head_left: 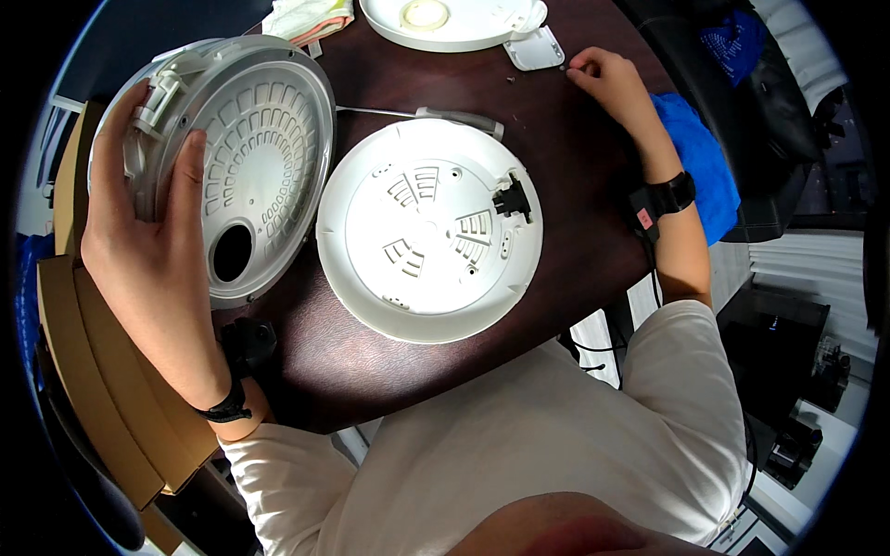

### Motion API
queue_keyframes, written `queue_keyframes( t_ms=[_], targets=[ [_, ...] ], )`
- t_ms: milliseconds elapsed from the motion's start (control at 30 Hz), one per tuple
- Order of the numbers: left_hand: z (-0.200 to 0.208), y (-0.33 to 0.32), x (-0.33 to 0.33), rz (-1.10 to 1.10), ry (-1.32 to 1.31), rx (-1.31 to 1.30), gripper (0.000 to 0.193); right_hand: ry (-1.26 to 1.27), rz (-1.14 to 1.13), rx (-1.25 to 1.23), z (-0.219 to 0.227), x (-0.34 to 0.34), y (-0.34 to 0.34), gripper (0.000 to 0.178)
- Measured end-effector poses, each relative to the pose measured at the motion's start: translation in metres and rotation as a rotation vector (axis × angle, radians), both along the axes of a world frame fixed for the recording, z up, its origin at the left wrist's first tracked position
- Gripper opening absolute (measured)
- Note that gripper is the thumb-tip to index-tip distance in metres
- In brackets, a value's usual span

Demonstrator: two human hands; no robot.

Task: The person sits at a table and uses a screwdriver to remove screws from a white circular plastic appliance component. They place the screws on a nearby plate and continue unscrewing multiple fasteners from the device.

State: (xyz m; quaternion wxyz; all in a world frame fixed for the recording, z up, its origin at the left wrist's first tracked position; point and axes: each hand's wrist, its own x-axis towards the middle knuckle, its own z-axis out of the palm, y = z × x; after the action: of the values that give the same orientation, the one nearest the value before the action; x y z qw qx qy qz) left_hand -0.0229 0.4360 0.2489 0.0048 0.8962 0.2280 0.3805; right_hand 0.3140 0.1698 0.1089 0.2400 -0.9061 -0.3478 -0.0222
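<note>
My left hand (148,246) grips the edge of a round appliance lid (264,153), with the thumb on its near face and the fingers by a white hinge-like part. The lid is tilted up, its silvery inner face with rings of raised pads and a dark oval hole turned to the right. Beside it a white round appliance base (380,222) lies flat, with vent slots and a black connector (511,198). At the far right my right hand (612,88) is closed, thumb and finger pinched low over the table; anything between them is too small to make out.
A screwdriver (461,119) lies behind the base. Further back are a white round cover (454,32), a small white plate (536,51) and a folded cloth (311,17). A tiny dark piece (510,80) lies nearby. Cardboard (111,389) stands left, blue fabric (700,167) right.
</note>
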Motion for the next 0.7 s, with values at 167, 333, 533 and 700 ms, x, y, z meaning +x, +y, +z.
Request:
queue_keyframes(
  t_ms=[167, 333, 533, 700],
  targets=[
    [0.0, 0.003, 0.001, -0.028, 0.005, 0.057, 0.045, -0.097, -0.022, -0.052, -0.009, -0.003, 0.004, 0.02],
    [-0.001, 0.002, -0.001, -0.017, 0.005, 0.065, 0.045, -0.161, -0.073, -0.049, -0.014, -0.007, 0.01, 0.019],
    [0.0, 0.001, 0.0, -0.031, -0.005, 0.066, 0.045, -0.139, -0.08, -0.045, -0.016, -0.004, 0.008, 0.021],
    [-0.001, 0.002, -0.002, -0.025, -0.008, 0.067, 0.043, 0.374, 0.071, 0.234, -0.004, 0.0, 0.003, 0.022]
  ],
)
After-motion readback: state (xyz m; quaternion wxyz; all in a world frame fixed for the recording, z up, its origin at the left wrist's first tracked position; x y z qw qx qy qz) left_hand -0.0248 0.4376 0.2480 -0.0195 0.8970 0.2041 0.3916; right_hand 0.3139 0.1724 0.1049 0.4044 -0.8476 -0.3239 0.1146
